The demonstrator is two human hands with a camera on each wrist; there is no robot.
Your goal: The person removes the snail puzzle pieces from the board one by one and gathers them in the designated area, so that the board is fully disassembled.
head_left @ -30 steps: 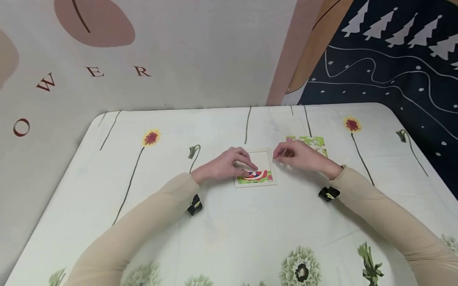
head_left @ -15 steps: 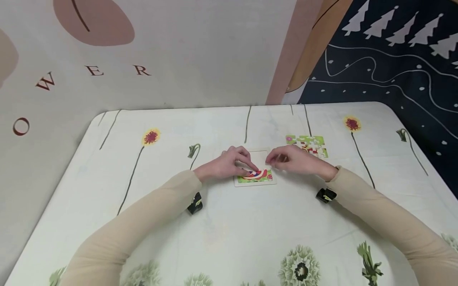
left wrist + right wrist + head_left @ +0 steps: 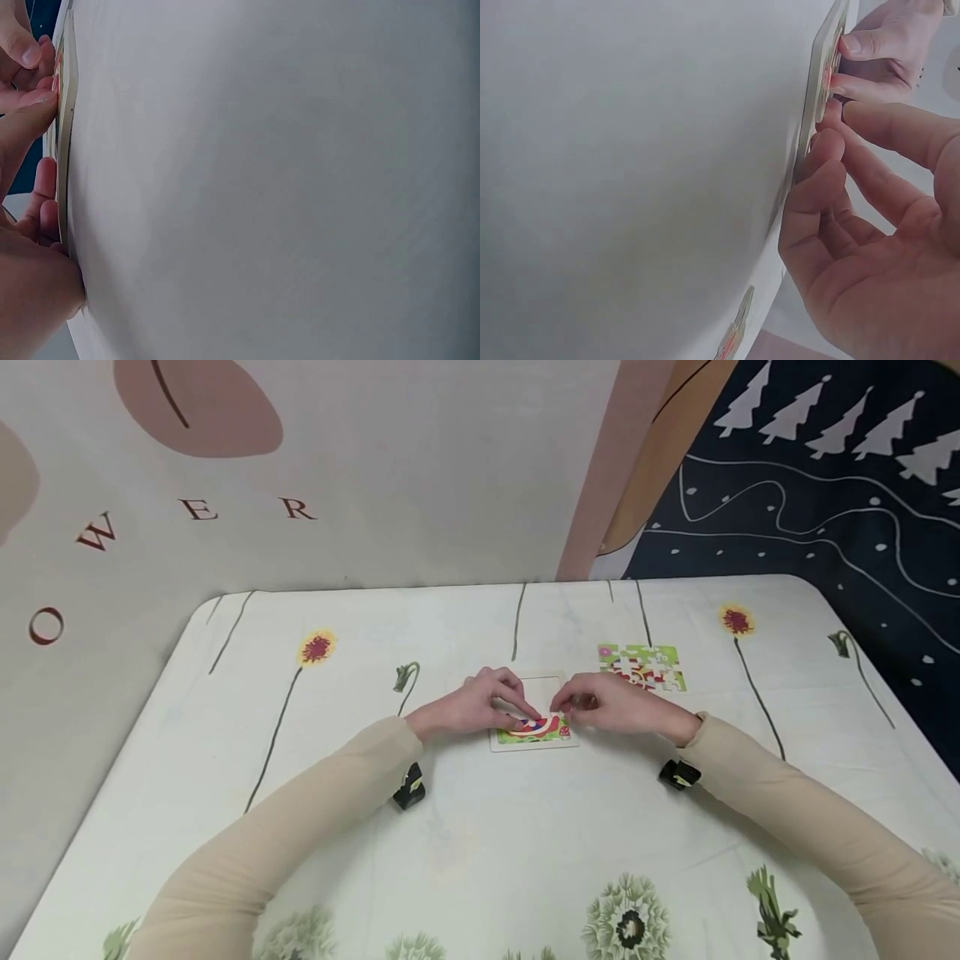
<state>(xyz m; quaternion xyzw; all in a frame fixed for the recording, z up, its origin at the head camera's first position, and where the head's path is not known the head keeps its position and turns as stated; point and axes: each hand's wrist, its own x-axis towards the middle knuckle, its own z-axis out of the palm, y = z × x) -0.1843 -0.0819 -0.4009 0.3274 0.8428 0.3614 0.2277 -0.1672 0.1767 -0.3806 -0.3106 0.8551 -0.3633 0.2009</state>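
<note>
A shallow puzzle tray (image 3: 525,748) lies on the table, its lower part filled by joined picture pieces (image 3: 553,727) in red, green and blue. My left hand (image 3: 480,700) comes in from the left; its index finger and thumb rest on those pieces. At the tray's right side, my right hand (image 3: 617,703) pinches a small puzzle piece, mostly hidden by the fingertips. In the right wrist view, the right thumb and index finger (image 3: 889,131) meet just over the tray edge (image 3: 810,105). The upper part of the tray shows its pale base.
Behind my right hand lies a group of green and red puzzle pieces (image 3: 660,657), with gaps between some. A white cloth with printed flowers (image 3: 480,860) covers the table. A patterned hanging stands behind the far table edge.
My right hand has moved left and slightly down, from beside the tray to over its right side, uncovering more of the loose pieces. My left hand stays almost still on the tray.
</note>
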